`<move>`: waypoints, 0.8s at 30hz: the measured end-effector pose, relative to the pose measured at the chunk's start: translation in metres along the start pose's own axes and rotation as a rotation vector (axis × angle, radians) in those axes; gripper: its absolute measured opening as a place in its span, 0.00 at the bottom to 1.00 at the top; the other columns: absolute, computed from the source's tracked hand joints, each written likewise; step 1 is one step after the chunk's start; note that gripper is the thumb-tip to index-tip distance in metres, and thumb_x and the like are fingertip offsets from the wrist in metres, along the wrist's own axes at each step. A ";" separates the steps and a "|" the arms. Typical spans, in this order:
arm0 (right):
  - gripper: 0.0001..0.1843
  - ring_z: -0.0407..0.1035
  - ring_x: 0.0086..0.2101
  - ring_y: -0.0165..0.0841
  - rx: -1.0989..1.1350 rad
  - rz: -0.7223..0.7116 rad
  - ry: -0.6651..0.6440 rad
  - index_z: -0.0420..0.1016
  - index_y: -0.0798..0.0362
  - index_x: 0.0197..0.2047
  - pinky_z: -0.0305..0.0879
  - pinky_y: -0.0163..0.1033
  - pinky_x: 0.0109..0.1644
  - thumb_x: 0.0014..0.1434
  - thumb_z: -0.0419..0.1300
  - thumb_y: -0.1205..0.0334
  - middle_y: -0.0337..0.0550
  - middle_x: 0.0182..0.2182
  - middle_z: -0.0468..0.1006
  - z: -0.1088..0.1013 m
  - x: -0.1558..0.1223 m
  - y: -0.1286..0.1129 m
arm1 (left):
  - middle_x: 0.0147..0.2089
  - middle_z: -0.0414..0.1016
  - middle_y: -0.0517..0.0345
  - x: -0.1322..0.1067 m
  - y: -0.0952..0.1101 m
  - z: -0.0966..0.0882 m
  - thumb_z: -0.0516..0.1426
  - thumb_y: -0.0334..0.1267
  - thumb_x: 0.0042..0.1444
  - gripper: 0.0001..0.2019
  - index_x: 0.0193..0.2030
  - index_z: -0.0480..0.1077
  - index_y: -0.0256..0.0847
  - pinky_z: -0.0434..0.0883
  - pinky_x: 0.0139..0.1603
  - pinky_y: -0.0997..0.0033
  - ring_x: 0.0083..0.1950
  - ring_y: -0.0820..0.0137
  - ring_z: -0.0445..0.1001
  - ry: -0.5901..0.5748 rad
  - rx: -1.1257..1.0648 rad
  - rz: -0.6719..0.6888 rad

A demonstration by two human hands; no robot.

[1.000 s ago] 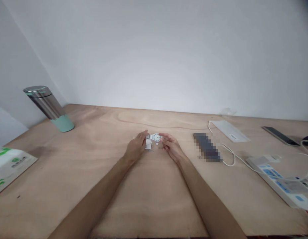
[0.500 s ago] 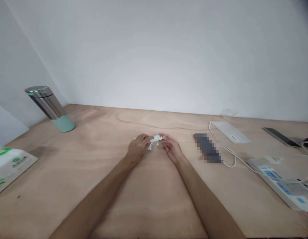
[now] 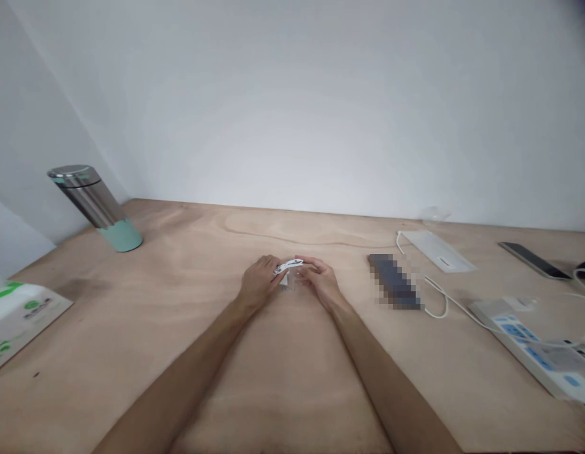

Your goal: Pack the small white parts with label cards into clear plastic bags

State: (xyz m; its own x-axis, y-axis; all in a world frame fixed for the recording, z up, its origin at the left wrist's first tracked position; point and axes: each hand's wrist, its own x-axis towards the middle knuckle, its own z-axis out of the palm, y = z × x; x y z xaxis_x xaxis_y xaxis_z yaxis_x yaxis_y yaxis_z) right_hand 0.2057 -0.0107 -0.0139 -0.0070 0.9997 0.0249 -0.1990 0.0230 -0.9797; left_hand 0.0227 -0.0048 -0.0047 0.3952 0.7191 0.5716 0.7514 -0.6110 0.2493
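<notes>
Between my hands sits a small white plastic piece (image 3: 288, 267), now seen as a thin curved strip, its exact kind unclear. My left hand (image 3: 260, 282) pinches its left end in the fingertips. My right hand (image 3: 319, 281) closes in from the other side, its fingers touching the right end. Just below the piece, a small pale, partly see-through bit (image 3: 286, 285) rests on the table, partly hidden by my fingers.
On the plywood table (image 3: 292, 378) stand a steel flask with a mint base (image 3: 96, 208) and a tissue pack (image 3: 22, 321) at left. At right lie a pixelated dark object (image 3: 394, 282), a white pad (image 3: 437, 251), a phone (image 3: 533, 260) and a power strip (image 3: 533, 353) with cables.
The white piece has turned, and its round dial face no longer shows. It now appears as a thin edge. Both hands have drawn closer together around it.
</notes>
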 end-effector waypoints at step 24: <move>0.15 0.61 0.19 0.25 -0.169 0.062 -0.031 0.81 0.51 0.33 0.58 0.32 0.22 0.43 0.68 0.52 0.37 0.24 0.76 0.005 -0.003 -0.006 | 0.30 0.71 0.56 -0.002 -0.002 0.003 0.55 0.52 0.58 0.16 0.31 0.68 0.41 0.63 0.36 0.69 0.35 0.67 0.67 0.003 -0.003 -0.073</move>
State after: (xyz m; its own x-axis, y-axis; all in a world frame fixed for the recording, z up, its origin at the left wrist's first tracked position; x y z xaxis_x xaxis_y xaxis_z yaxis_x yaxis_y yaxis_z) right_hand 0.2020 -0.0142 -0.0068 -0.0449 0.9984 -0.0330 -0.0296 -0.0343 -0.9990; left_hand 0.0224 -0.0041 -0.0083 0.3378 0.7606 0.5544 0.7765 -0.5581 0.2925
